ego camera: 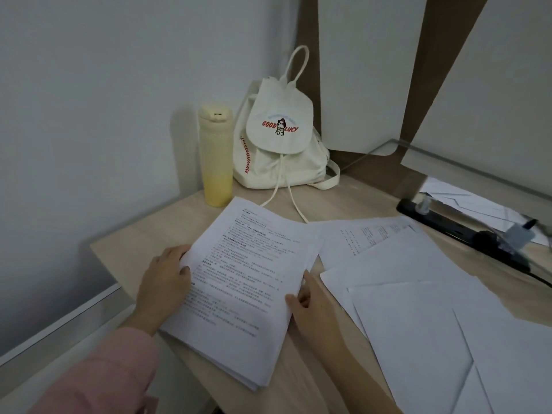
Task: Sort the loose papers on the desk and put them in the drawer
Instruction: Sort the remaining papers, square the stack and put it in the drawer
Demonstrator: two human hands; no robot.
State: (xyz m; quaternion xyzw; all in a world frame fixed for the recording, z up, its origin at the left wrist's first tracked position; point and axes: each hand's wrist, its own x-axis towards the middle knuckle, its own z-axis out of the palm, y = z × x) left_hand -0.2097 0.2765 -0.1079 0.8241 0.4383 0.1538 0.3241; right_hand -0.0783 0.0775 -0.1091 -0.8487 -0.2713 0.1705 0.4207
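A stack of printed papers point(239, 282) lies at the left front of the light wooden desk point(149, 234), its lower corner over the desk's front edge. My left hand point(164, 288) grips the stack's left edge, thumb on top. My right hand point(310, 312) holds the stack's right edge, fingers curled around it. To the right, several loose white sheets point(418, 294) lie spread and overlapping on the desk, most blank side up, one with print showing point(370, 234). No drawer is in view.
A yellow bottle point(215, 156) and a white drawstring backpack point(280, 135) stand at the desk's back, against the wall. A black power strip point(466, 231) with plugs runs along the right. More papers point(472, 201) lie behind it on the right.
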